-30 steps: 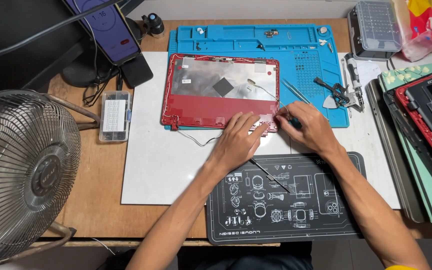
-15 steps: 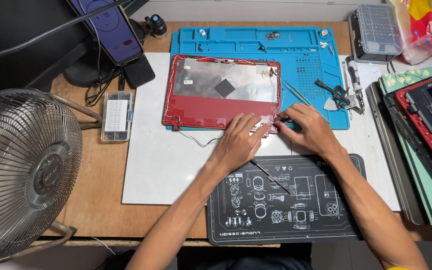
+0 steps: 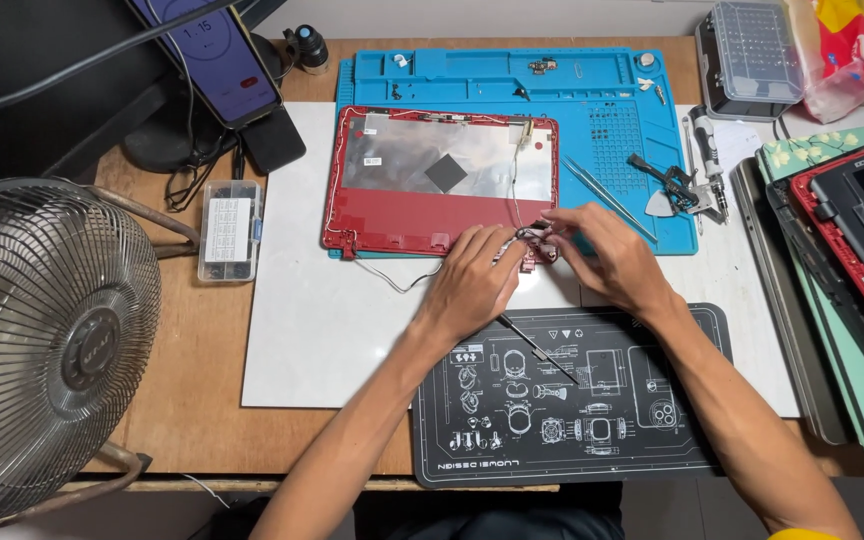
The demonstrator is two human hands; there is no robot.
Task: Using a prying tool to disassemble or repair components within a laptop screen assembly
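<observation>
red laptop lid (image 3: 422, 215): both hands, left (image 3: 472, 280) and right (image 3: 607, 255), pinch its corner hinge.

An electronics repair bench: blue silicone work mat (image 3: 472, 70), screw organiser (image 3: 230, 228), stacked laptops (image 3: 852, 250).

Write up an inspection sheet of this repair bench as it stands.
Surface: wooden desk under a white sheet, blue silicone mat and black printed mat.
Job's things: red laptop lid, inner side up; both hands at its lower right hinge corner.
Clutter: screwdriver, tweezers, clear parts box, bit case.
Grips: left hand and right hand pinching small parts.
Cables: thin wire trailing from lid.
Surroundings: fan, phone, stacked laptops.
</observation>
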